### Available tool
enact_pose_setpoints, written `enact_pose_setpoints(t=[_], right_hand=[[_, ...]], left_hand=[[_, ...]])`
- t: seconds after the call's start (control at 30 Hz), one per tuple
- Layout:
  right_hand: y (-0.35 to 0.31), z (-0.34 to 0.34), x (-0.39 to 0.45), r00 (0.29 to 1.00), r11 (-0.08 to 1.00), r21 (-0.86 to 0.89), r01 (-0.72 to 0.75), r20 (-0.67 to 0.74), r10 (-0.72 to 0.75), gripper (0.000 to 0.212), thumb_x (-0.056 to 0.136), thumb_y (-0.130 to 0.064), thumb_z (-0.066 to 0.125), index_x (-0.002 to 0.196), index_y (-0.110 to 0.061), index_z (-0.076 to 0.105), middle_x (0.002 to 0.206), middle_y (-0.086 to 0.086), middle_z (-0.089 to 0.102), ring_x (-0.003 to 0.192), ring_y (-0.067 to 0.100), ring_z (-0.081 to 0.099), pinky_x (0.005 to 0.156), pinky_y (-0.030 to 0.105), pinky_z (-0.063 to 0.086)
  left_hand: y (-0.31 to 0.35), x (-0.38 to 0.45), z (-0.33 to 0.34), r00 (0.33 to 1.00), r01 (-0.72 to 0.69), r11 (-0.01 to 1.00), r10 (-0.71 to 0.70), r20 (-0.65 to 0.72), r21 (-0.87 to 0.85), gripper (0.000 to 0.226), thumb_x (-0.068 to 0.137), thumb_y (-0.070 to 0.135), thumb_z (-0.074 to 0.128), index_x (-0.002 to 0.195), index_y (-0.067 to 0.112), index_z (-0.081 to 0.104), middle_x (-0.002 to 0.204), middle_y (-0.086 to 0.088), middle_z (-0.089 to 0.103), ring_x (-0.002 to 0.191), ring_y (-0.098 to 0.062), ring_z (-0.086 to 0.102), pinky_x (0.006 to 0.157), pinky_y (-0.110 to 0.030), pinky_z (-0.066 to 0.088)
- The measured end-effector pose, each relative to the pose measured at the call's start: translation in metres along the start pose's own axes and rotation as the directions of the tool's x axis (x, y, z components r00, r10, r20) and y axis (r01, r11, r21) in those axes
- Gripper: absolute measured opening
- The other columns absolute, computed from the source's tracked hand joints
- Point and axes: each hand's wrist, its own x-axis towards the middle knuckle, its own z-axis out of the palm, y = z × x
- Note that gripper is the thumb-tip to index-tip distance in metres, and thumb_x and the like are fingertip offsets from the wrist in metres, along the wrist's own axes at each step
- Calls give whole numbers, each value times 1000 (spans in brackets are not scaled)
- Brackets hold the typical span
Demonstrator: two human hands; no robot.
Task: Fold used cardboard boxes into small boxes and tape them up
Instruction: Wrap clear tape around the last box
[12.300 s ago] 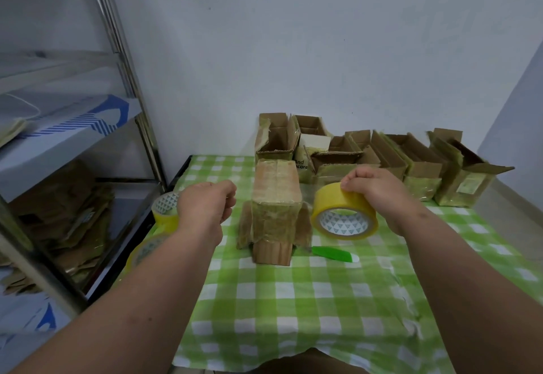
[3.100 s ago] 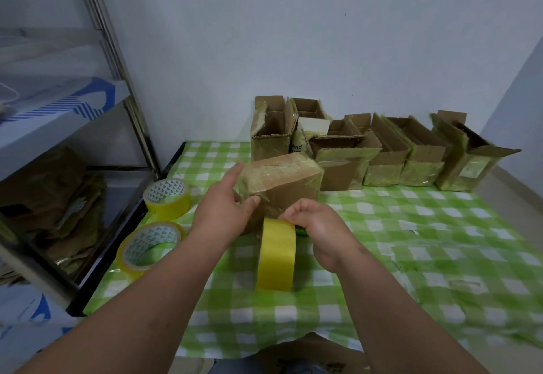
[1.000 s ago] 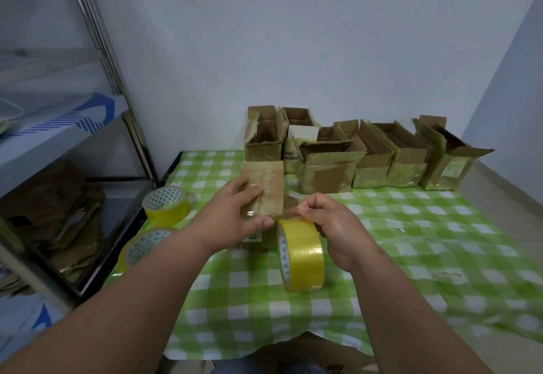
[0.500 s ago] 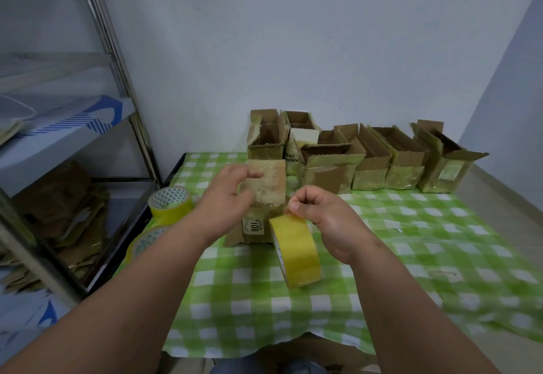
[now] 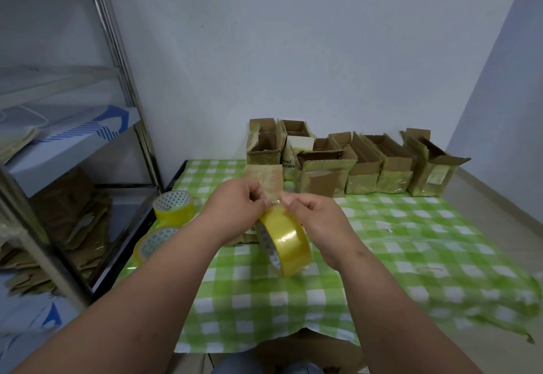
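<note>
While both hands met over the middle of the table (image 5: 396, 244), a row of boxes (image 5: 364, 165) stood at twelve to two o'clock along the wall, flaps up and mouths open. What lay inside them could not be told, save a pale card panel showing in the second from the left; several fronts were glazed with yellowish tape. At nine o'clock a metal shelf (image 5: 126, 88) carried a white and blue carton above and a heap of flattened cardboard (image 5: 64, 215) below.

Upright just behind the hands stood the small box (image 5: 264, 178), taped over, its lower part hidden by the left hand (image 5: 235, 212) and the roll. That hand was curled, thumb and forefinger nipping the clear tape end right at the box's near face. Close beside it, at three o'clock, the right hand (image 5: 316, 218) was curled too, its fingertips (image 5: 289, 201) pinching the same strip. Below the two hands hung the roll (image 5: 283, 240), tilted, its yellow band facing the camera and its patterned core turned toward eight o'clock; whether it touched the cloth could not be told.

Near the table's nine o'clock edge two spare rolls (image 5: 173, 207) lay flat, one just behind the other. Both forearms reached in from six o'clock.
</note>
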Motion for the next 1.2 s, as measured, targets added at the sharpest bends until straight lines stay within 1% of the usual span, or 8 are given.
enact_pose_setpoints(t=[0.07,0.2,0.33,0.47,0.63,0.83,0.93,1.2], right_hand=[[5,-5,-3,1000,998,64,-23,7,22,49,84,-45,71,127,-25,62,122,-6,68,109,9,63,96,31,49],[10,-11,-8,978,998,59,-5,208,-7,49,69,-38,71,106,-5,67,93,3,69,85,14,64,75,26,49],[9,-13,-8,968,995,87,38,242,-59,58,67,-41,73,100,6,61,86,9,63,81,19,59,77,32,45],[0,-22,-1,970,994,75,75,225,-90,27,73,-31,63,85,-6,65,74,2,61,78,16,54,79,35,36],[-9,-42,9,979,992,-66,108,182,-94,30,74,-37,63,86,-10,69,74,2,66,75,18,59,78,37,42],[-23,-56,25,988,970,-223,96,136,-66,19,79,-38,71,89,-23,66,83,-2,65,76,15,58,72,31,43],[-22,-54,36,995,914,-399,73,90,-40,12,89,-29,69,85,-18,67,83,-1,68,76,16,59,71,32,44],[-13,-45,59,1000,850,-527,-9,6,14,20,88,-31,67,82,-12,70,91,7,71,87,25,65,77,37,48]], left_hand=[[-8,1,0,994,74,993,-81,-75,-88,18,89,23,68,74,16,61,77,-5,68,75,-24,68,74,-44,59],[-20,1,-1,956,209,861,-279,-86,-464,25,91,16,67,73,7,54,86,-18,67,80,-33,69,69,-46,62],[-23,0,-2,946,254,773,-324,-17,-581,26,94,14,64,71,10,53,82,-11,67,69,-22,64,64,-38,59],[-23,2,-8,926,272,629,-378,19,-729,15,95,3,57,81,8,55,77,-8,67,68,-17,67,60,-33,55],[-29,11,-26,896,231,529,-443,-34,-817,9,94,0,57,87,4,58,76,-10,64,64,-17,66,63,-35,56],[-38,18,-18,869,236,555,-488,-82,-798,6,92,1,59,87,4,58,78,-10,64,62,-18,64,62,-34,57],[-46,25,-13,848,238,546,-520,-102,-804,8,92,2,60,85,5,56,78,-10,63,61,-19,63,60,-33,56],[-61,37,2,811,287,536,-577,-96,-794,12,82,-6,61,76,3,55,72,-14,60,59,-22,61,60,-33,56]])
